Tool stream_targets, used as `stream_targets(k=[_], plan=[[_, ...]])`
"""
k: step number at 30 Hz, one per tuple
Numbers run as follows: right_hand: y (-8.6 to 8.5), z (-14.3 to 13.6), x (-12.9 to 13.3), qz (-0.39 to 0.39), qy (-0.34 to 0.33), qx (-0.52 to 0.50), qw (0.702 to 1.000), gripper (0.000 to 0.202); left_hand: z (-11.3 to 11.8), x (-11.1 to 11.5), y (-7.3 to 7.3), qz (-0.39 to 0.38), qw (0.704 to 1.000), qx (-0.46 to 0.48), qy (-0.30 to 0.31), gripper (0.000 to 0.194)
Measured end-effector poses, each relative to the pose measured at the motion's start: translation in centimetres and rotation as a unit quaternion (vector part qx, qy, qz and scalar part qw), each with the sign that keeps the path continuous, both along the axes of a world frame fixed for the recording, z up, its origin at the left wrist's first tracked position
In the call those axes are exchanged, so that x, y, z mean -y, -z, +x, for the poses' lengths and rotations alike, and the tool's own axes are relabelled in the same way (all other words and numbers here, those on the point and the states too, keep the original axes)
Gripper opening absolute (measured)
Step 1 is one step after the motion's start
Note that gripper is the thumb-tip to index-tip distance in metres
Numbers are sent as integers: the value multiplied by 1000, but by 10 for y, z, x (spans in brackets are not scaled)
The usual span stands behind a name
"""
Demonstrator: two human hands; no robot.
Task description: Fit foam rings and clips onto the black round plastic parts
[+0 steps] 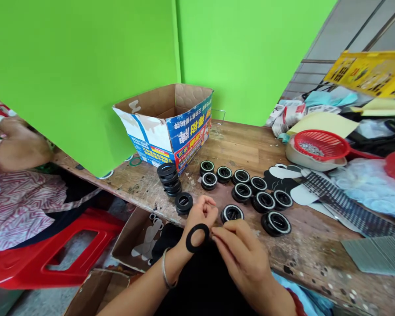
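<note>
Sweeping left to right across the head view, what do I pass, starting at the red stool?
Red stool, stack of black round pieces, left hand, right hand, red basket, grey ridged stack.

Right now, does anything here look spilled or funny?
Yes. Black and white scraps lie scattered along the front right edge of the wooden table, like dropped bits. A flat black ring shows against the wrist of the left hand, an odd spot.

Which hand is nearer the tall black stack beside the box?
Left. The left hand is rightward of the black stack, nearer the camera; the right hand is farther right.
</note>
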State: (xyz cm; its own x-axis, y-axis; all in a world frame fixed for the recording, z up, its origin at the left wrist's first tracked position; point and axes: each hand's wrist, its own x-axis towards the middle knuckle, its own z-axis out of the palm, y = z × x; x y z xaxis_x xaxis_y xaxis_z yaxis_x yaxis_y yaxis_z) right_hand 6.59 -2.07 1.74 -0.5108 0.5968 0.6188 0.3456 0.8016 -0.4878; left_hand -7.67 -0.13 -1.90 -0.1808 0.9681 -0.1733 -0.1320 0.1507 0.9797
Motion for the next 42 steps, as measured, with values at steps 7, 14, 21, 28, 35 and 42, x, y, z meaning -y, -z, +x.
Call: stream_targets(k=[7, 14, 21, 28, 35, 42], plan=[[-15, 9, 6, 14, -72, 72, 995, 16, 13, 0, 0, -27, 996, -59, 57, 15], [-6, 37, 24, -10, -40, -1, 999, 16, 10, -12, 16, -67, 993, 56, -76, 38], [17, 50, -14, -505, 181, -257, 804, 35, 34, -7, 25, 84, 961, -259, 53, 70], [31, 47, -39, -617, 168, -335, 692, 41, -1, -15, 20, 44, 978, -54, 196, 65], [58, 32, -51, -563, 191, -305, 744, 28, 0, 6, 23, -58, 997, -41, 0, 23], [68, 24, -56, -569, 183, -275, 754, 27, 5, 1, 24, -141, 977, 161, 12, 50]])
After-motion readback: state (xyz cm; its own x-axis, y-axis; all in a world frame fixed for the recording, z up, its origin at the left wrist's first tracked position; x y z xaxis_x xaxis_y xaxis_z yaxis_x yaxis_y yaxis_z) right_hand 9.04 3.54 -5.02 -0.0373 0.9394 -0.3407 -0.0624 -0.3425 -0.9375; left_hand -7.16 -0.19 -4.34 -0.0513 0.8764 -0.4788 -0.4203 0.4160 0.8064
